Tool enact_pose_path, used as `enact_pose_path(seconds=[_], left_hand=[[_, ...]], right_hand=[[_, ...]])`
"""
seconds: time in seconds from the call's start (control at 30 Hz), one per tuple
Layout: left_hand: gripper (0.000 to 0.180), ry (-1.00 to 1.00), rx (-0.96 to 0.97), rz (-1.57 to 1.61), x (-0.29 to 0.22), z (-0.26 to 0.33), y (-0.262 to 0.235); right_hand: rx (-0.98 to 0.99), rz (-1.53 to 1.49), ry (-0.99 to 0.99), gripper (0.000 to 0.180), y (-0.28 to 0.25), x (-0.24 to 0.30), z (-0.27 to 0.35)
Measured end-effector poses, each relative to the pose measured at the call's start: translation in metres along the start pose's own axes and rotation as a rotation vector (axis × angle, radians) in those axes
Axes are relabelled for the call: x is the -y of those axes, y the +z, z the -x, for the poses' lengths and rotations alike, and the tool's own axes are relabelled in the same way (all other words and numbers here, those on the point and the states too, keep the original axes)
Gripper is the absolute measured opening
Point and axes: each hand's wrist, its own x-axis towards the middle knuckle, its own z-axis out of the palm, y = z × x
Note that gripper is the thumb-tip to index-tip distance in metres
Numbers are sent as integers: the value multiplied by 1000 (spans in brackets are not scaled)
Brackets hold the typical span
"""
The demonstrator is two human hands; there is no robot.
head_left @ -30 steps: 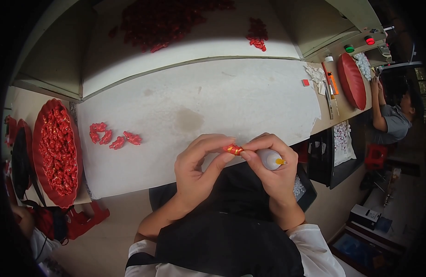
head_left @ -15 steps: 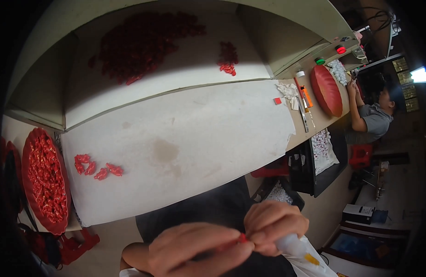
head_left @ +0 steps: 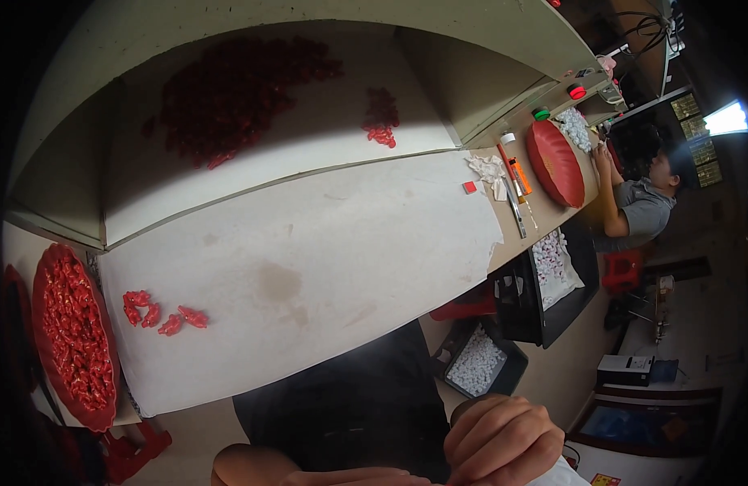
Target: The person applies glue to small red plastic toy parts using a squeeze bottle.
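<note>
At the lower edge, in front of a dark apron (head_left: pixel 350 405), my two hands come together. My right hand (head_left: pixel 504 441) has its fingers curled closed; whatever sits in them is hidden behind the knuckles. Only the upper edge of my left hand (head_left: pixel 350 478) shows, its fingers stretched toward the right hand and its fingertips cut off by the picture edge. Several small glossy red figures (head_left: pixel 170 324) lie on the white paper (head_left: pixel 350 243) at the bench's left end, away from both hands.
A scalloped red tray (head_left: pixel 46 283) of red pieces stands far left. Under the shelf (head_left: pixel 301 130) lie a large red heap (head_left: pixel 228 89) and a smaller one (head_left: pixel 380 121). Right: an orange tool (head_left: pixel 520 176), a red tray (head_left: pixel 556 162), a black crate (head_left: pixel 516 312), and a co-worker (head_left: pixel 641 202).
Both hands have dropped toward the lower edge as the view shifted. The red piece in my left fingers and the white bottle with a yellow tip at my right hand no longer show.
</note>
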Motion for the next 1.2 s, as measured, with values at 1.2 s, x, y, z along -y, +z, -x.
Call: enact_pose_path(seconds=[1.2], left_hand=[[18,-303,-81,-58,70,35,-2]], right_hand=[[-180,177,278,14,0,-72,24]])
